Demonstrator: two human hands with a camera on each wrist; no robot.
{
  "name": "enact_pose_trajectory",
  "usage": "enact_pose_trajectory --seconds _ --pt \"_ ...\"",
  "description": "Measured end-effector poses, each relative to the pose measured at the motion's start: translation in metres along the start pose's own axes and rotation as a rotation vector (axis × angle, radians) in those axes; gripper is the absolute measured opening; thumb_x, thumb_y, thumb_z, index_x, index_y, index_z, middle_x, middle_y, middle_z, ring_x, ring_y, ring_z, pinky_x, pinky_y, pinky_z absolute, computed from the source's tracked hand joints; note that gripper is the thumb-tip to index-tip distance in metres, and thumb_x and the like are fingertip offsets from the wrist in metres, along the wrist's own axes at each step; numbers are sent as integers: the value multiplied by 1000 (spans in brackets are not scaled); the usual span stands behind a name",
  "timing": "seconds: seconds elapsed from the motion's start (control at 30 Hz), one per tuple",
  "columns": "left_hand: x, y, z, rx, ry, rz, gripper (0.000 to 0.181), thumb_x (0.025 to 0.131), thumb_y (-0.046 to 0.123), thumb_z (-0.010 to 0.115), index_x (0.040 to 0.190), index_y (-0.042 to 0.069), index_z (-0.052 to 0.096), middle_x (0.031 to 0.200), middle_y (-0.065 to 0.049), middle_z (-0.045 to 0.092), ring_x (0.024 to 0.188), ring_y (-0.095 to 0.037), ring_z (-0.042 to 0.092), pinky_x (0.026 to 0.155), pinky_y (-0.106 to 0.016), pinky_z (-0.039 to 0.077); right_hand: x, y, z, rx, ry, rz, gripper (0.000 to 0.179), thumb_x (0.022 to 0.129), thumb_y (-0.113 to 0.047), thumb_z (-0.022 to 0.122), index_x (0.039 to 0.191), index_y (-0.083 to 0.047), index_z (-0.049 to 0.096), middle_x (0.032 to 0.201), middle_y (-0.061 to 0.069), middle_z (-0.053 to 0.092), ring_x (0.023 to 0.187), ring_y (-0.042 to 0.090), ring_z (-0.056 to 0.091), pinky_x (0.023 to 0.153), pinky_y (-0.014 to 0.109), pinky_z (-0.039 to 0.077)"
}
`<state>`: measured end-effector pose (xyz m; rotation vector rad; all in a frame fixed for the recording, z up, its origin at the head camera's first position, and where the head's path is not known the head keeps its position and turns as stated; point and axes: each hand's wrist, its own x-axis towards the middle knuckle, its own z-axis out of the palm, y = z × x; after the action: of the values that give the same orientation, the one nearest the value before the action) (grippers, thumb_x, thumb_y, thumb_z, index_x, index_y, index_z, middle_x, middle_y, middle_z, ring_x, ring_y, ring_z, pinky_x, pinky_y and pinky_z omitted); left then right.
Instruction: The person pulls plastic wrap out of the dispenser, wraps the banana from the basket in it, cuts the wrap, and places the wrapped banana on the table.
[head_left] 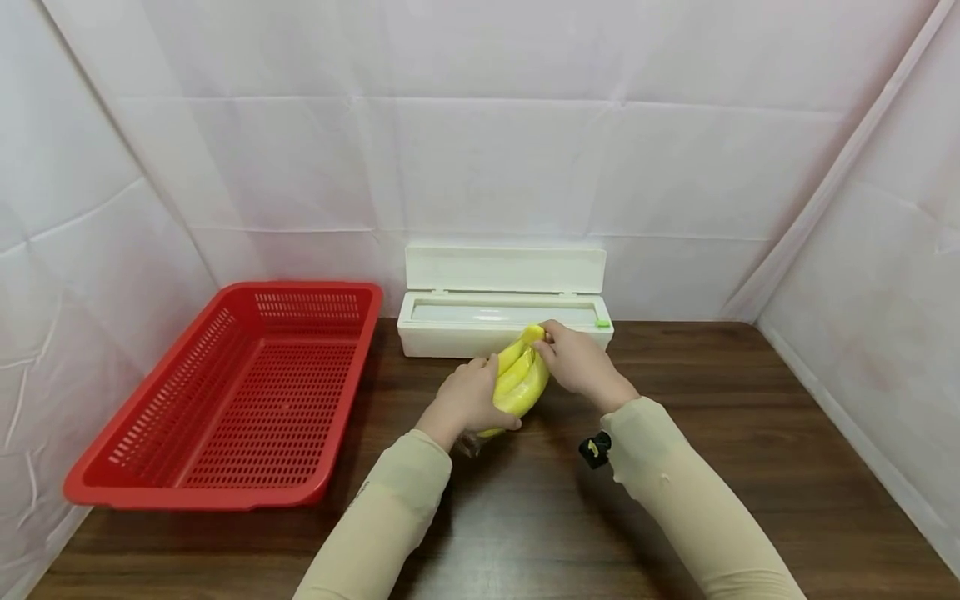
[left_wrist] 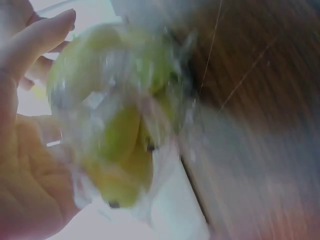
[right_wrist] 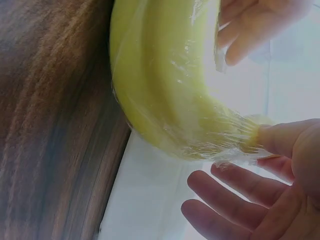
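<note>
Above the tabletop point(head_left: 675, 467), both hands grasp the film-wrapped bananas point(head_left: 519, 379): left hand point(head_left: 468, 398) around the body, right hand point(head_left: 577, 362) pinching the stem; probably light, soft, slippery.

The left wrist view blurs the wrapped bananas point(left_wrist: 120, 135), and the left hand point(left_wrist: 25, 165) is cut off.

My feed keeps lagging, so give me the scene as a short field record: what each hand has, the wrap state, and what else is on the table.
held item: bunch of yellow bananas covered in clear cling film
left hand: grips the bunch's lower side
right hand: pinches the film-covered stem end
dispenser: white plastic cling film dispenser box, lid open, just behind the hands
basket: red perforated plastic basket, at the left, nothing inside
surface: dark wooden table
</note>
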<state>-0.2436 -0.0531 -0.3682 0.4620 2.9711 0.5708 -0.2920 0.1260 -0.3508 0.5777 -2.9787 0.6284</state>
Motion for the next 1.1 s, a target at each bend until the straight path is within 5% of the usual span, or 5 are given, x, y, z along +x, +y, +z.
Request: enact_pose_trajectory --seconds 0.2,0.53,0.77,0.93,1.1 --pt "-5 -3 -7 -6 -18 29 86 71 46 76 134 -3 45 108 -14 60 94 -25 57 85 -38 48 8 2 4 23 -9 -15 37 100 -25 44 132 -7 48 117 15 63 86 21 59 76 37 49" --pt "-16 8 1 49 6 -35 88 74 56 71 136 -1 44 110 -15 57 97 -30 53 77 -41 50 17 -3 4 45 -70 4 39 101 -27 42 136 -10 45 121 15 61 97 23 61 82 39 50" --pt "-20 18 9 114 84 -59 70 72 60 70 114 6 57 114 -21 56 87 -30 56 66 -40 51 20 -7 3 53 -97 4 38 101 -25 41 136 -12 44 119 16 62 93 22 63 81 39 52" --pt "-24 24 14 165 151 -3 57 76 58 68 105 9 62 130 -18 48 73 -29 60 56 -38 51 22 -9 3 71 -117 -8 37 101 -25 41 136 -12 44 116 14 64 93 22 63 83 39 51" --pt "-26 27 17 272 158 69 45 85 56 60 105 16 62 101 -7 56 69 -31 59 57 -39 52 26 -8 4 70 -130 1 38 101 -27 40 137 -14 43 117 14 63 95 21 63 83 38 52"
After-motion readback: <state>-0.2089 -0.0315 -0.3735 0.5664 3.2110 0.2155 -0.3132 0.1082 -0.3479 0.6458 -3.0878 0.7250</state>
